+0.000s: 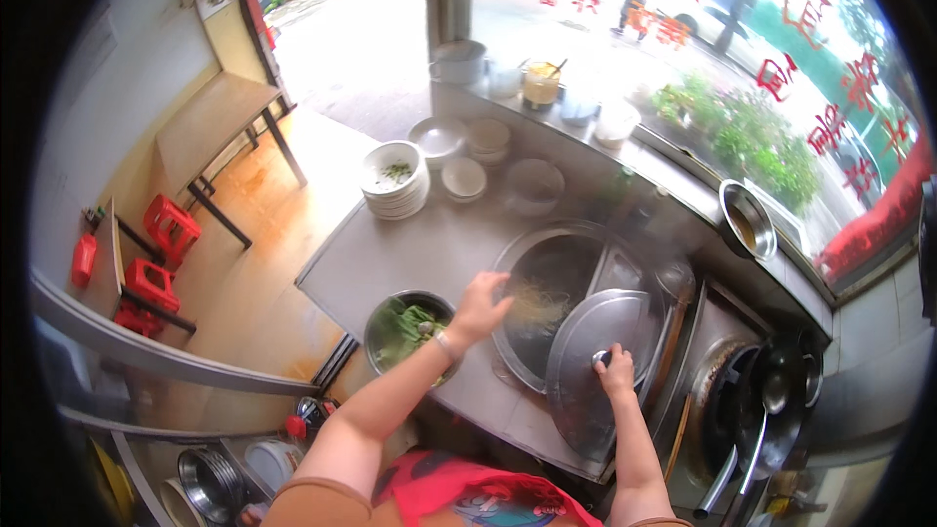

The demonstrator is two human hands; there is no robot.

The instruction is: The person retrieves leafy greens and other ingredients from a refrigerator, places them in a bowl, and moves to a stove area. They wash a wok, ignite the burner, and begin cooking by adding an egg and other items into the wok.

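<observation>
My left hand (483,311) is raised at the left rim of a large round cooking pot (585,252) set into the counter, its fingers apart. Just beside the fingers, thin pale noodles (538,307) show over the dark liquid, partly blurred. My right hand (616,369) grips the knob of a metal lid (578,359), which lies tilted over the near right part of the pot. A metal divider (599,271) crosses the pot's far side. A metal bowl of green leafy vegetables (402,329) stands left of my left wrist.
Stacked white bowls (395,183) and plates (438,139) stand at the counter's far left. A wok (776,395) with a ladle (774,391) is at the right. Containers (542,84) and a steel bowl (747,219) line the window ledge. Steam drifts above the pot.
</observation>
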